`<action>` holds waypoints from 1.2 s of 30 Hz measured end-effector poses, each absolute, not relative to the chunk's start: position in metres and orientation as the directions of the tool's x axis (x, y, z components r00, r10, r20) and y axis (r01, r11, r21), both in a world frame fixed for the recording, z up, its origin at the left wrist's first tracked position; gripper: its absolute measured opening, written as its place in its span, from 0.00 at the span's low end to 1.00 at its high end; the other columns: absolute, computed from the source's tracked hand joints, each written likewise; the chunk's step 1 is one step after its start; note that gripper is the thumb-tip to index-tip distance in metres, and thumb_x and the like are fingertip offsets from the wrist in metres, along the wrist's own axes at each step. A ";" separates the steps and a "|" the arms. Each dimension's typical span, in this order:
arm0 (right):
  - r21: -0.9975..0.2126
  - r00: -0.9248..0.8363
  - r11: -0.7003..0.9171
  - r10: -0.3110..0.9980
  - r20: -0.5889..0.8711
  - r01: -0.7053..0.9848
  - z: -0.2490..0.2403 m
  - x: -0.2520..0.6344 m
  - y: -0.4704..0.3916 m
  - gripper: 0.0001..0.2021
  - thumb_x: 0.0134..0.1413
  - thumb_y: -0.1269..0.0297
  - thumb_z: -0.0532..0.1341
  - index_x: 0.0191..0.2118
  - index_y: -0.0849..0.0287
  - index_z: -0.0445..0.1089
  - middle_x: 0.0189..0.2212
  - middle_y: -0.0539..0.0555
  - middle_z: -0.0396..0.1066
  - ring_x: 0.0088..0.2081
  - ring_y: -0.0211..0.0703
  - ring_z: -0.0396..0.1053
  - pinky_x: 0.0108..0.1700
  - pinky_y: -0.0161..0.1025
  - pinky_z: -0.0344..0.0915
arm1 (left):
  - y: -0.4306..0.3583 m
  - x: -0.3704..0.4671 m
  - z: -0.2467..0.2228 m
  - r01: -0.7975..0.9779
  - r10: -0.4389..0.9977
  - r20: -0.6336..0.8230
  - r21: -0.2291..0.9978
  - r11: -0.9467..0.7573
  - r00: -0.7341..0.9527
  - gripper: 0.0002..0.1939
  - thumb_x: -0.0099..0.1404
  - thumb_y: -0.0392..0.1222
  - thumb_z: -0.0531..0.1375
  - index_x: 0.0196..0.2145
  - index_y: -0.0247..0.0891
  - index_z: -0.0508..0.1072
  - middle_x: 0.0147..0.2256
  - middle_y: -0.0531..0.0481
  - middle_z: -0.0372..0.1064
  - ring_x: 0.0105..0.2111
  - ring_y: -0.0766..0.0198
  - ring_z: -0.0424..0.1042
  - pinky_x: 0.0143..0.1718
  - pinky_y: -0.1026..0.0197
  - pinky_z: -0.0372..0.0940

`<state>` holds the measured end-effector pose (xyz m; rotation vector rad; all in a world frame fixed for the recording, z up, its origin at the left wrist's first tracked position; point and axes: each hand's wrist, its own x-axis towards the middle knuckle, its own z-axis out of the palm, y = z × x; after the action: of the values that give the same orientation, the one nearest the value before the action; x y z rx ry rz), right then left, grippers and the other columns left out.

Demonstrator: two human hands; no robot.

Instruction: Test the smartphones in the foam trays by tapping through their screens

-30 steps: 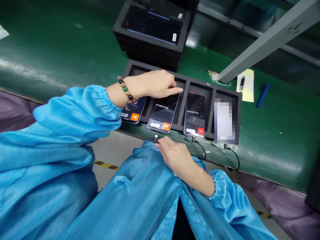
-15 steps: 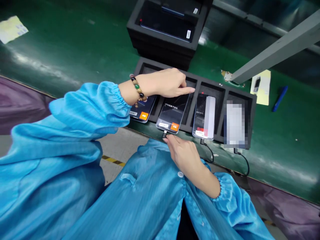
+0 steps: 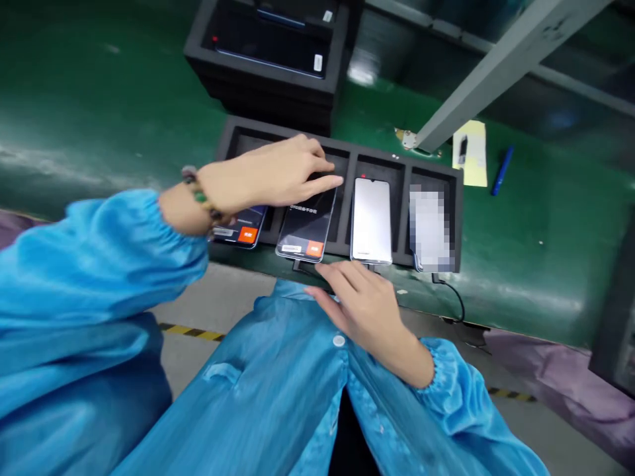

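Observation:
A smartphone (image 3: pixel 302 228) with a dark lit screen and an orange button rests in a black tray (image 3: pixel 342 149). My left hand (image 3: pixel 282 168) lies over its upper end, thumb stretched out near its right edge and the other fingers loosely bent; any contact is hidden. Below the phone's lower edge is a black cable plug (image 3: pixel 296 265). My right hand (image 3: pixel 364 301) is just right of that plug, thumb and fingers apart, holding nothing. Left of this phone, another phone (image 3: pixel 243 228) is partly covered by my left wrist.
A phone with a white screen (image 3: pixel 372 221) and a blurred-out phone (image 3: pixel 431 228) sit in the right compartments. A black cable (image 3: pixel 459 301) hangs from the latter. Stacked phone trays (image 3: pixel 262 82) stand behind. A grey post (image 3: pixel 496 73), yellow paper (image 3: pixel 476 155) and blue pen (image 3: pixel 503 170) are rightward.
My right hand has let go of the cable plug and its fingers have spread. My left thumb and fingers have parted a little. The third phone's screen has turned fully white. The view has shifted.

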<state>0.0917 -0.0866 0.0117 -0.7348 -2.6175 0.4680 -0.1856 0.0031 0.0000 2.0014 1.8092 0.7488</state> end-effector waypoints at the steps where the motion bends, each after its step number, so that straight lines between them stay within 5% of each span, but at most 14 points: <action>1: -0.434 -0.757 0.823 0.534 0.377 0.365 0.012 0.112 -0.081 0.12 0.75 0.59 0.64 0.56 0.58 0.74 0.45 0.56 0.83 0.46 0.48 0.81 0.48 0.45 0.75 | -0.010 -0.179 0.012 0.808 0.978 0.148 0.553 -0.204 0.146 0.26 0.70 0.65 0.65 0.47 0.38 0.85 0.50 0.43 0.79 0.56 0.40 0.78 0.66 0.34 0.67; 4: -0.464 -0.494 0.747 0.663 0.562 0.475 0.004 0.183 -0.065 0.12 0.69 0.68 0.65 0.55 0.53 0.74 0.47 0.55 0.83 0.54 0.53 0.79 0.59 0.56 0.75 | -0.052 -0.151 0.037 0.790 0.934 0.177 0.500 -0.356 0.309 0.21 0.76 0.55 0.61 0.57 0.41 0.81 0.54 0.42 0.79 0.60 0.39 0.76 0.69 0.30 0.63; 8: -0.492 -0.294 0.566 0.799 0.524 0.661 -0.020 0.248 -0.056 0.11 0.71 0.67 0.61 0.55 0.54 0.74 0.50 0.59 0.84 0.62 0.61 0.75 0.62 0.65 0.72 | -0.089 -0.104 0.036 0.726 0.839 0.228 0.422 -0.543 0.494 0.16 0.80 0.42 0.59 0.61 0.42 0.78 0.55 0.48 0.82 0.57 0.49 0.78 0.72 0.39 0.63; 18: -0.543 -0.283 0.569 0.805 0.522 0.618 -0.040 0.269 -0.055 0.11 0.74 0.65 0.57 0.54 0.55 0.74 0.51 0.59 0.84 0.62 0.60 0.74 0.63 0.66 0.70 | -0.098 -0.069 0.014 0.768 0.861 0.290 0.393 -0.505 0.417 0.18 0.76 0.35 0.61 0.61 0.43 0.74 0.57 0.50 0.82 0.58 0.51 0.78 0.73 0.40 0.60; 28: -0.645 -0.211 0.515 0.845 0.491 0.564 -0.038 0.272 -0.036 0.11 0.76 0.60 0.56 0.54 0.54 0.73 0.52 0.59 0.83 0.63 0.58 0.74 0.66 0.65 0.70 | -0.096 -0.063 0.012 0.783 0.871 0.268 0.384 -0.489 0.412 0.19 0.76 0.38 0.61 0.62 0.41 0.72 0.57 0.50 0.82 0.61 0.50 0.76 0.74 0.41 0.56; 36: -0.663 -0.415 0.529 0.844 0.341 0.530 -0.031 0.267 0.013 0.15 0.78 0.59 0.53 0.61 0.54 0.71 0.60 0.60 0.79 0.65 0.55 0.72 0.69 0.61 0.68 | -0.083 -0.058 0.020 0.851 0.927 0.263 0.387 -0.355 0.268 0.23 0.75 0.38 0.60 0.66 0.45 0.70 0.59 0.48 0.80 0.61 0.47 0.75 0.75 0.36 0.54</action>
<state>0.2672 0.0131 -0.0314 -1.1095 -2.1077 0.6115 -0.0578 -0.0826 0.0201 2.3622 1.6752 0.6738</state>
